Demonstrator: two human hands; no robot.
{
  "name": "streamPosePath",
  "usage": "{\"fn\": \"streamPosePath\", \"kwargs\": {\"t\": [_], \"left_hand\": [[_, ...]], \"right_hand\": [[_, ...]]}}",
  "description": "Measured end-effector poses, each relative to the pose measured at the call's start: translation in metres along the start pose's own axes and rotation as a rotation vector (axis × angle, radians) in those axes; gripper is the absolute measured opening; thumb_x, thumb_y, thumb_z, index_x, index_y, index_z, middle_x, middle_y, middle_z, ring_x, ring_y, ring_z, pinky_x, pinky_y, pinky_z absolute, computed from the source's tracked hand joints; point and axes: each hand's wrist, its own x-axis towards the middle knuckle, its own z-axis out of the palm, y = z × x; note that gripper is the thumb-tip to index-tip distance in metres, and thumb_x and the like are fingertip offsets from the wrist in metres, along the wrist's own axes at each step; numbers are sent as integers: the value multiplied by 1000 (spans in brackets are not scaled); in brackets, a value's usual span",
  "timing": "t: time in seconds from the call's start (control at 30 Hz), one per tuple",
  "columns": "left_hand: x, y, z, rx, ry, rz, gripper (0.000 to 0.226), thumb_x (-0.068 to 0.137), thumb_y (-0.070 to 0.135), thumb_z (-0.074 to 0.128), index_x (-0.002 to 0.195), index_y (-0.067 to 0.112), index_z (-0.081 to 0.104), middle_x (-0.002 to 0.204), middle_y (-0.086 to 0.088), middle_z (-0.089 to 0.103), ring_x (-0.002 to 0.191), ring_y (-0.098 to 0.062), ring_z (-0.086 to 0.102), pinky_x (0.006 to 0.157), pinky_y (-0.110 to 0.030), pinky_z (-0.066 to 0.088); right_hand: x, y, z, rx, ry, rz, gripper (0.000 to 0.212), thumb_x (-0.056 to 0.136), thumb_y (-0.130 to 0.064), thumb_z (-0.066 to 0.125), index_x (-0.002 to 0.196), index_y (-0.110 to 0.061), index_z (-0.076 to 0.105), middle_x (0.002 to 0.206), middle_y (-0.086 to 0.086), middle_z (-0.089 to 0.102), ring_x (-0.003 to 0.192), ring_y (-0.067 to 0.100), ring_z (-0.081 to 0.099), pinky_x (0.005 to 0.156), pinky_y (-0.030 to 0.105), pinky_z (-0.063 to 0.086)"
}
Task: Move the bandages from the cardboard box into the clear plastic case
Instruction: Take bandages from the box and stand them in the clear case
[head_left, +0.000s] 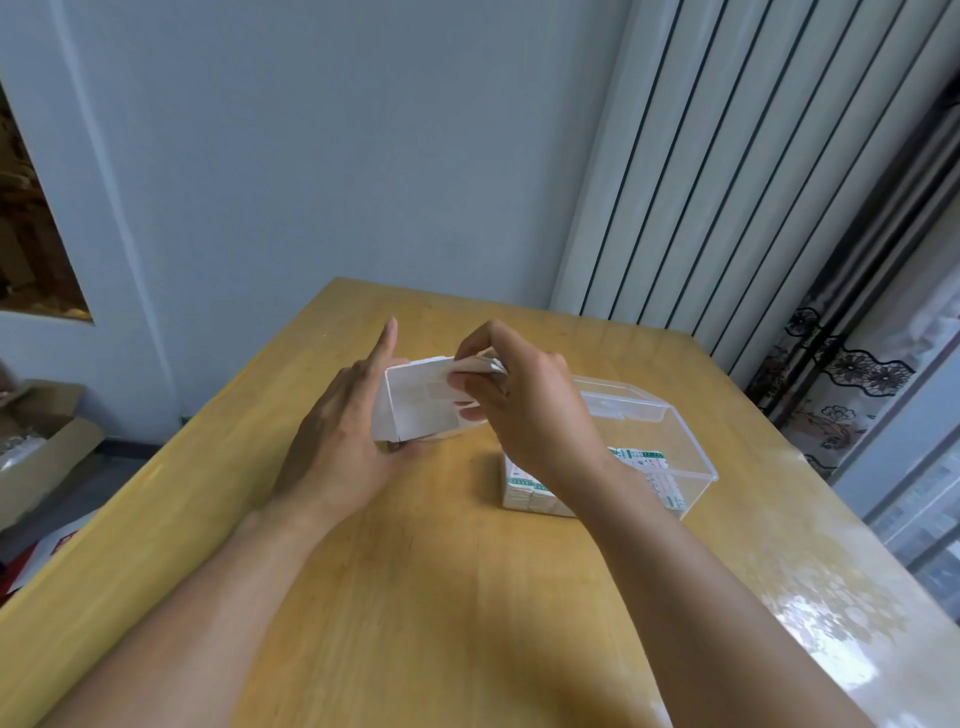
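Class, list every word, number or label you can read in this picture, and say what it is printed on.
Nothing can be read.
Bandages in the case: green and red print, too small and blurred.
Bandages pinched by the right hand: no legible print.
Cardboard box in the left hand: plain white inside.
Red-and-white item on the floor: marks blurred.

Bare wooden table (415, 597) open across the near half, between both forearms. Ahead, blocked by the white cardboard box (415, 410), held up in the left hand (343, 441), its mouth taken up by the right hand (524, 410). Right: clear plastic case (670, 441), top open, green-printed bandage packs (524, 491) filling its near end.
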Motion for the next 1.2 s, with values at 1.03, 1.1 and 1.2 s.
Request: {"fn": "streamPosePath", "kwargs": {"t": [1.03, 1.1, 1.2], "left_hand": [[6, 22, 6, -429, 47, -385, 31, 108, 26, 43, 81, 12, 43, 55, 20, 49, 53, -1, 46, 52, -14, 35], [5, 24, 9, -468, 126, -423, 34, 109, 28, 42, 85, 5, 41, 59, 17, 50, 55, -2, 45, 52, -16, 34], [7, 22, 12, -688, 234, -576, 30, 110, 33, 40, 96, 9, 52, 89, 11, 71, 80, -10, 66, 74, -29, 49]], "right_hand": [[14, 8, 8, -238, -191, 126, 30, 100, -38, 59, 99, -14, 76, 87, 9, 74, 81, 25, 65, 70, 39, 53], [17, 5, 9, -415, -267, 24, 23, 102, -22, 56, 98, -9, 75, 92, 10, 74, 89, 30, 62, 71, 40, 50], [29, -7, 11, -555, -453, -26, 25, 103, -13, 54, 117, -15, 74, 116, 0, 73, 102, 21, 63, 74, 26, 44]]}}
